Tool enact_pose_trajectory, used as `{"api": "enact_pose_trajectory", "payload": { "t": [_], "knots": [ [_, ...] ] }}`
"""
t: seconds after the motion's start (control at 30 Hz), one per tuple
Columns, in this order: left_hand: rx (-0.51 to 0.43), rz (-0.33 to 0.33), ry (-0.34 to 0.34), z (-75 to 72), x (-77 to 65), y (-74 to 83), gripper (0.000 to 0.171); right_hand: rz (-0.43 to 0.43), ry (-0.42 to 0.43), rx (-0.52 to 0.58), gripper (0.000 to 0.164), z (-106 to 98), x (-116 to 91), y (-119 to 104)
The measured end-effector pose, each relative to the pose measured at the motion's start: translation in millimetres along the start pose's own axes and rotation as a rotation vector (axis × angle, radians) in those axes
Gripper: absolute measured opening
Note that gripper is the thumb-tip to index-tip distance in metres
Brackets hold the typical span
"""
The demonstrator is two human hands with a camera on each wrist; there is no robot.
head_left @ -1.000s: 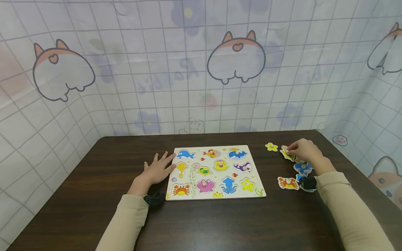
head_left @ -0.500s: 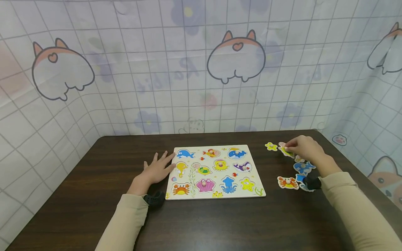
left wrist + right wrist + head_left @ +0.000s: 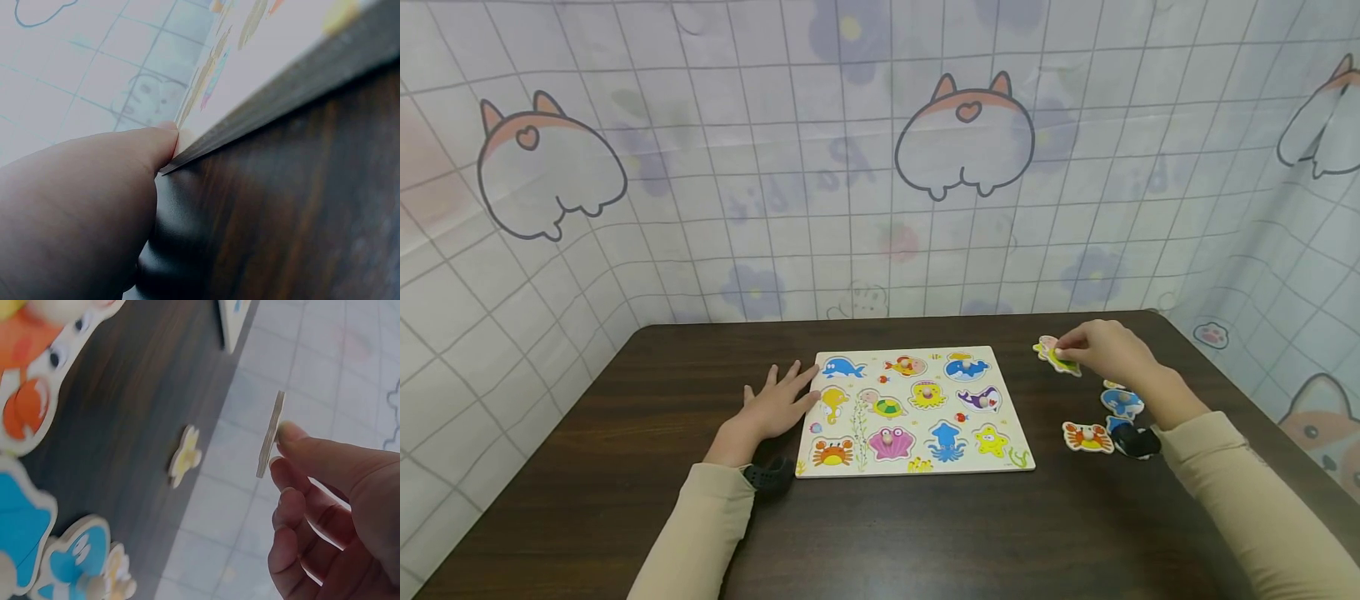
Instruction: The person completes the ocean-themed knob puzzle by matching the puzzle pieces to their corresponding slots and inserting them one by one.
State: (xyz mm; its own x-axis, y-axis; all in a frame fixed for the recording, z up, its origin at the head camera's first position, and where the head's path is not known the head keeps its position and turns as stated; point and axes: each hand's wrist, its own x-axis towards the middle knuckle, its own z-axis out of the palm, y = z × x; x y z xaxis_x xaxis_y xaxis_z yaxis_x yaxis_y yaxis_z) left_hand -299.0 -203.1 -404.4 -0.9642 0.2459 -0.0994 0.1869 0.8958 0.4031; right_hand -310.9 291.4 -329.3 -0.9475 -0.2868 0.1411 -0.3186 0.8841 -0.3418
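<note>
pinching turtle pc (image 3: 1066,365) w/ r hand (image 3: 1111,348), clear of table (image 3: 925,533) at far right, near yellow pc (image 3: 185,456), prob by the middle so as to leave rim free. resting l hand (image 3: 775,404), fingers spread, against left edge of board (image 3: 955,468), prob to stop any sliding. w/ crab pc (image 3: 1087,438) & blue pc (image 3: 1123,403) on table at right, prob for quick r-hand reach.

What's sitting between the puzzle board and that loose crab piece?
Nothing: the head view shows only a bare strip of dark tabletop between the right edge of the puzzle board and the crab piece.
</note>
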Motion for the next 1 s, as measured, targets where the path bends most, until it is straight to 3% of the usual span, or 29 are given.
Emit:
{"api": "enact_pose_trajectory", "payload": {
  "t": [1.0],
  "knots": [
    [-0.013,0.003,-0.009,-1.0,-0.5,0.3,0.064,-0.132,0.000,0.033,0.023,24.7,10.0,-72.1]
  ]
}}
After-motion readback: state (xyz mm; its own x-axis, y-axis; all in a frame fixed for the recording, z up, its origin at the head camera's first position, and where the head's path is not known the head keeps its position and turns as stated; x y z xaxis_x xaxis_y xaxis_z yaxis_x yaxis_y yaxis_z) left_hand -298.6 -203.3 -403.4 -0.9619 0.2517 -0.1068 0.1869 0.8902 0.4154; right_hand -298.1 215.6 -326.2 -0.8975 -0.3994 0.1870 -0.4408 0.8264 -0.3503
